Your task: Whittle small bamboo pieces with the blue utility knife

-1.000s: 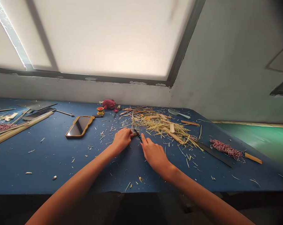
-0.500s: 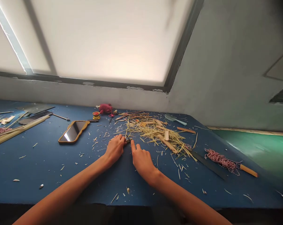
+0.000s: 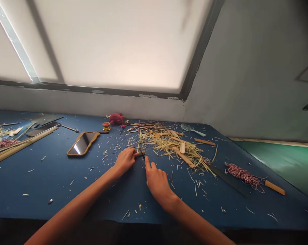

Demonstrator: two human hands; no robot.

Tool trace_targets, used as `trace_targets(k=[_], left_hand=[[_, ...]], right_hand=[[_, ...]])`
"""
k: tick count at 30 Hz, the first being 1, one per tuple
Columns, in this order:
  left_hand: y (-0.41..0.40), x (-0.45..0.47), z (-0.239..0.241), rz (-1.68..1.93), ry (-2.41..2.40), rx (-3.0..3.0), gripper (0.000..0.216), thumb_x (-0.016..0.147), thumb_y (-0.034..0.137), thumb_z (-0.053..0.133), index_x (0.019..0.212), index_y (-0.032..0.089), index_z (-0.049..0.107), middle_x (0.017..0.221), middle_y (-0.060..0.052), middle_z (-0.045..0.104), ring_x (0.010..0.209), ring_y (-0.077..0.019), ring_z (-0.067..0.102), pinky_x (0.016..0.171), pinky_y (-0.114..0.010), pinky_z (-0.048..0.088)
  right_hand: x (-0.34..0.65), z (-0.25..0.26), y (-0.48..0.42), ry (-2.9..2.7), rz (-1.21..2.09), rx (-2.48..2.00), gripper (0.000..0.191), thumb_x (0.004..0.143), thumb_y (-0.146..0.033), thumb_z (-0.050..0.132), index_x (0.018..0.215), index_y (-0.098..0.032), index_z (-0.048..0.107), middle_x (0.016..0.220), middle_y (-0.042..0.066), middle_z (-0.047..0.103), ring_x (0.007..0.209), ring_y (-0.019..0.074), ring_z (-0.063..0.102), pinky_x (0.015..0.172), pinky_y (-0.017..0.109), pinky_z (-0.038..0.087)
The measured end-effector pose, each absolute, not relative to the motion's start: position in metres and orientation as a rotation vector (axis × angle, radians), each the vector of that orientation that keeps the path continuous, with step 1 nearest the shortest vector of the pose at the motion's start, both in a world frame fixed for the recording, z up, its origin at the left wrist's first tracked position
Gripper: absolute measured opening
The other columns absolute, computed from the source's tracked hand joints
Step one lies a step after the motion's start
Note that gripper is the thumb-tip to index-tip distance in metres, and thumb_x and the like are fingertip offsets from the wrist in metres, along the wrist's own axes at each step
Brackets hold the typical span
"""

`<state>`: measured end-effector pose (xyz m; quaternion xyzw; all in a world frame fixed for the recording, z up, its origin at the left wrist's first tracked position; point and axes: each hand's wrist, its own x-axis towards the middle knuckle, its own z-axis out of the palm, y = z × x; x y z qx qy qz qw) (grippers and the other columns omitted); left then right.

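My left hand (image 3: 125, 160) rests on the blue table (image 3: 54, 177), fingers curled round a short wooden piece (image 3: 139, 153) that sticks out to the right. My right hand (image 3: 156, 179) lies just to its right, fingers closed on a thin dark blade (image 3: 143, 155) whose tip meets the end of that piece. Both hands sit at the near edge of a heap of pale straw-like shavings and wood strips (image 3: 174, 144).
A phone in a tan case (image 3: 82, 144) lies left of the hands. Long wooden slats (image 3: 18, 143) lie far left. A large knife wound with red-and-white string (image 3: 243, 175) lies at the right. A small pink toy (image 3: 116, 118) and a comb (image 3: 189, 128) sit by the wall.
Both hands drew slightly nearer me and leftward over the second, staying together on the wooden piece and blade. The view shifted a little.
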<state>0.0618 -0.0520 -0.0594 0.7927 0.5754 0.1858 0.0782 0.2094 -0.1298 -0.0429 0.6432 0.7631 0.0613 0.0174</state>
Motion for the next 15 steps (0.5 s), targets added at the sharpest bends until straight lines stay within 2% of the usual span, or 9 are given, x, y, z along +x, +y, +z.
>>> trace_targets(k=[15], left_hand=[[-0.064,0.068,-0.061,0.481,1.755,2.586,0.021,0.094,0.024,0.036,0.094,0.016,0.055,0.101,-0.01,0.058,0.096,-0.0212,0.055,0.077,-0.028,0.043]], right_hand=[[0.203,-0.047,-0.123,2.44,0.197,2.056,0.06,0.085,-0.01,0.042,0.143,-0.011,0.029,0.101,0.016,0.063,0.083,0.0204,0.067,0.069,0.028,0.05]])
